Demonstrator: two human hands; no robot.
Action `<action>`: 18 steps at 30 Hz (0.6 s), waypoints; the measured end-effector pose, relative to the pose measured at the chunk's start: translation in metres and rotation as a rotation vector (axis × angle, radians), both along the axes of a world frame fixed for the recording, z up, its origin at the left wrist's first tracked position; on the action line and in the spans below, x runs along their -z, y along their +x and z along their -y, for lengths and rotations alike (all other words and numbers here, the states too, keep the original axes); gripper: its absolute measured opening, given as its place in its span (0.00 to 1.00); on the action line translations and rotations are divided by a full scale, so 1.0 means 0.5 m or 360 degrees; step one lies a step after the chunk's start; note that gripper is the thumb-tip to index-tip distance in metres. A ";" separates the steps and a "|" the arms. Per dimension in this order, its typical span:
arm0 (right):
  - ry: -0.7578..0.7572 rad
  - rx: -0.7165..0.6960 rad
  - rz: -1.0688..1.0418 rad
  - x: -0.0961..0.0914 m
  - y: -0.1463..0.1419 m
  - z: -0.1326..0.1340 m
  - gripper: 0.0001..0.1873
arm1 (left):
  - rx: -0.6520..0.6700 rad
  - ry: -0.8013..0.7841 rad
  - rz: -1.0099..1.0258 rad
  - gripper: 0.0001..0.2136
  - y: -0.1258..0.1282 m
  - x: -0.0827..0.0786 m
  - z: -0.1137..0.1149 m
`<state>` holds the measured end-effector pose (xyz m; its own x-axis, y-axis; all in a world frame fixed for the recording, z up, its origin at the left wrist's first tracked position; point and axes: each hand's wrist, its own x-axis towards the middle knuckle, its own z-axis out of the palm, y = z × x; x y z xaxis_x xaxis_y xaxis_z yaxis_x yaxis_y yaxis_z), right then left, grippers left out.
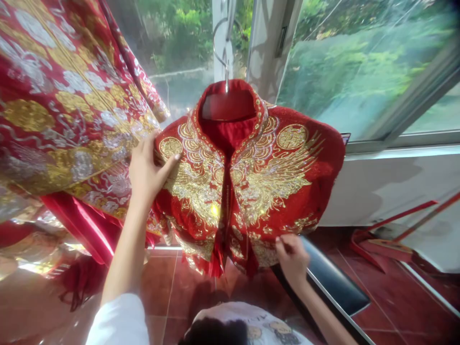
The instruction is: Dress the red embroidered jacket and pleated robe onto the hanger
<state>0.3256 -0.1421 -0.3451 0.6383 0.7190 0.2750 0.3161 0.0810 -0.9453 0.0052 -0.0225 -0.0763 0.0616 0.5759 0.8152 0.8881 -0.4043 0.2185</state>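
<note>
A red jacket [273,182] with heavy gold and silver embroidery hangs on a hanger [225,103] whose metal hook is caught on the window frame. My left hand [147,170] lies flat on the jacket's left shoulder, fingers stretched out, thumb over a round gold emblem. My right hand [292,256] pinches the jacket's lower hem at the right, fingers closed on the cloth.
A second red and gold embroidered garment [61,100] hangs at the left, close to my left arm. Behind are window panes [359,62] and a white wall. The floor has dark red tiles [395,297]. A red-handled broom and dustpan [388,239] lean at the right.
</note>
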 end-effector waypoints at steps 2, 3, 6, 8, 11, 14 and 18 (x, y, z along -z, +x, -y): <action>0.0495 0.0404 0.0496 -0.122 0.042 -0.039 0.15 | 0.0027 0.0041 0.0042 0.25 0.002 0.010 -0.001; 0.0716 0.0502 0.0725 -0.191 0.057 -0.063 0.17 | 0.0043 0.0057 0.0082 0.21 0.001 0.010 -0.005; 0.0976 0.0598 0.1318 -0.376 0.081 -0.141 0.50 | 0.0095 0.0010 0.0222 0.16 -0.015 -0.007 -0.025; 0.0777 0.0369 0.1462 -0.453 0.090 -0.183 0.52 | 0.0213 -0.0166 0.0292 0.22 -0.039 -0.029 -0.036; 0.0497 -0.0011 0.1223 -0.495 0.108 -0.214 0.27 | 0.0527 -0.0508 0.0414 0.29 -0.082 -0.059 -0.055; 0.0309 -0.0134 0.0765 -0.501 0.136 -0.221 0.16 | 0.0750 -0.0761 0.0673 0.29 -0.111 -0.064 -0.100; 0.0111 -0.0255 0.0326 -0.530 0.163 -0.250 0.22 | 0.0710 -0.0679 0.0619 0.36 -0.104 -0.026 -0.159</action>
<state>0.4073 -0.0172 -0.0800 0.4438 0.7811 0.4392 0.4783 0.2079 -0.8532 -0.0468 0.0570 -0.0635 0.1164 0.8363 0.5358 0.4849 -0.5187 0.7042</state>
